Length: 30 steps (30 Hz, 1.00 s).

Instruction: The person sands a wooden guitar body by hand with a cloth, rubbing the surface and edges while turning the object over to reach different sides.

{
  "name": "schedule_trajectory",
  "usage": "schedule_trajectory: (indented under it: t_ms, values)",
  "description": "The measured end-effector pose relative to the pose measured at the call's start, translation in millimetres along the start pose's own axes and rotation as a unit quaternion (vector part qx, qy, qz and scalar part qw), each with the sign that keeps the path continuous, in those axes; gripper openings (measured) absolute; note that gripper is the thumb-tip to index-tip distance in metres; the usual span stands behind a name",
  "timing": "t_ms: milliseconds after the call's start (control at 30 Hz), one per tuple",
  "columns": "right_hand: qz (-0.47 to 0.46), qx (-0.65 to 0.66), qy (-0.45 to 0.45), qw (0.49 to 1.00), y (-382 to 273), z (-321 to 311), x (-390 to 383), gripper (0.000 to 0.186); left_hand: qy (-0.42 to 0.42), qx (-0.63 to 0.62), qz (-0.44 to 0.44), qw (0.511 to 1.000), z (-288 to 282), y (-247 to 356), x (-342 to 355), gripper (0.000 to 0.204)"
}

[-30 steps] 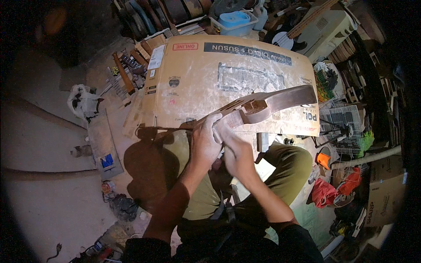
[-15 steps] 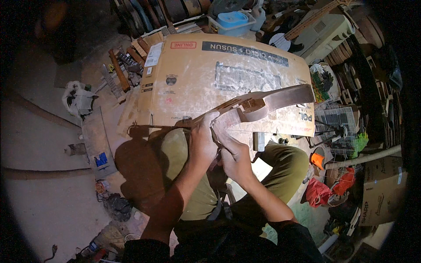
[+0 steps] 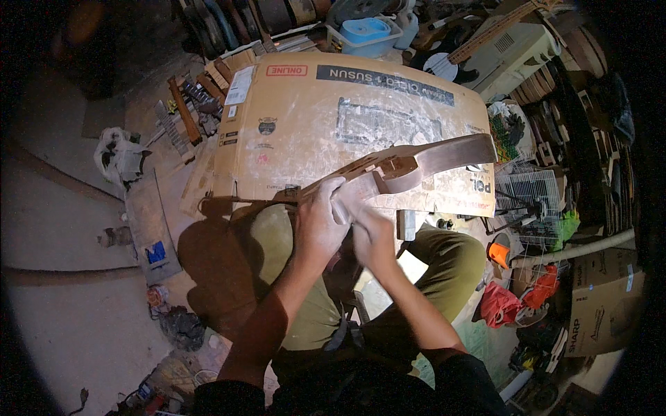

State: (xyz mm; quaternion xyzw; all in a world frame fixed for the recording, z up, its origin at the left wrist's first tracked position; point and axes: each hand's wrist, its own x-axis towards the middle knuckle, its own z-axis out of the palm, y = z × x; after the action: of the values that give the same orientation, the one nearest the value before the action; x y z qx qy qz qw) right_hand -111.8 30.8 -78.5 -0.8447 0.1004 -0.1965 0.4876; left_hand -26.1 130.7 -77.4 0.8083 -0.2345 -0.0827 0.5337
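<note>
A dusty brown carved wooden piece (image 3: 399,173), like part of a guitar body, lies tilted above my lap, with slots, a cut-out cavity and a long curved arm toward the right. My left hand (image 3: 320,222) is closed round its lower left part. My right hand (image 3: 371,236) is at the piece's lower edge, just right of my left hand; its fingers are smeared by motion, and anything held in them cannot be made out. Behind the piece is a large dusty cardboard sheet (image 3: 277,118). A small pale block (image 3: 406,225) stands at the sheet's front edge.
Wooden offcuts (image 3: 187,111) are piled left of the cardboard, and a tub with blue plastic items (image 3: 364,31) sits behind it. At right are wire racks (image 3: 527,194), red bags (image 3: 499,305) and a cardboard box (image 3: 603,305). Hoses (image 3: 69,277) cross the floor at left.
My right hand has shifted back and forth along the lower edge of the wooden piece and is blurred again now. My left hand keeps its grip. The whole view has drifted slightly.
</note>
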Motion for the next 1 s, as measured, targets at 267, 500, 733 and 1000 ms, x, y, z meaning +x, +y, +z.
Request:
schedule_trajectory:
  t_ms: [267,500,733,1000]
  values:
    - [0.048,-0.029,-0.025,0.998,-1,11,5,0.053,0.0,0.026,0.015,1.0,-13,-11,4,0.053]
    - [0.085,0.002,-0.024,0.996,28,-24,12,0.045,-0.102,-0.014,-0.075,0.992,7,14,19,0.032]
    - [0.004,-0.097,0.006,0.995,27,54,19,0.055,-0.093,0.006,0.034,0.995,-13,-65,17,0.035]
    - [-0.027,-0.115,0.138,0.983,-2,66,16,0.011,-0.059,0.075,0.137,0.986,-52,-111,53,0.039]
